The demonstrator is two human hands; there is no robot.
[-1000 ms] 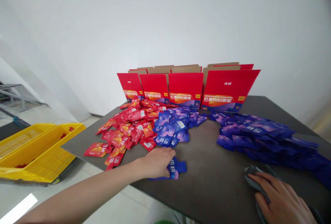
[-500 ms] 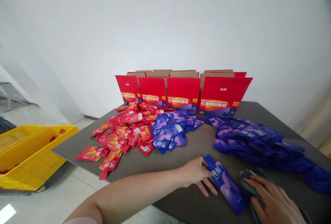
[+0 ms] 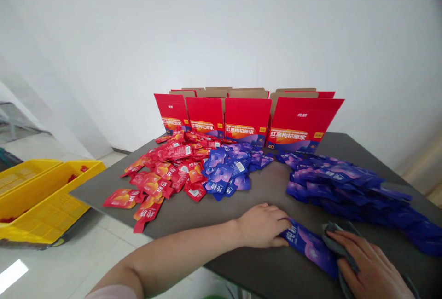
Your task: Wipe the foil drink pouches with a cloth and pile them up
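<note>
Near the table's front edge, my left hand (image 3: 265,226) closes its fingers round the top end of a blue sachet (image 3: 311,247). The sachet slants down to the right, its printed face up. My right hand (image 3: 369,260) is closed on a dark grey-green cloth (image 3: 340,241), right beside the sachet's lower end. Whether the cloth touches the sachet I cannot tell. A long heap of blue sachets (image 3: 338,181) lies beyond my right hand. Further off, a smaller pile of blue sachets (image 3: 224,172) meets a pile of red sachets (image 3: 162,165).
Several red cartons (image 3: 247,119) with raised flaps stand in rows at the back of the dark table (image 3: 262,193), before a white wall. On the floor to the left are yellow crates (image 3: 51,211) with a few red items inside.
My left hand, whose fingers were spread by the sachet, has closed on its end. The sachet lies at a flatter angle. The view has shifted slightly; my right hand stays on the cloth.
</note>
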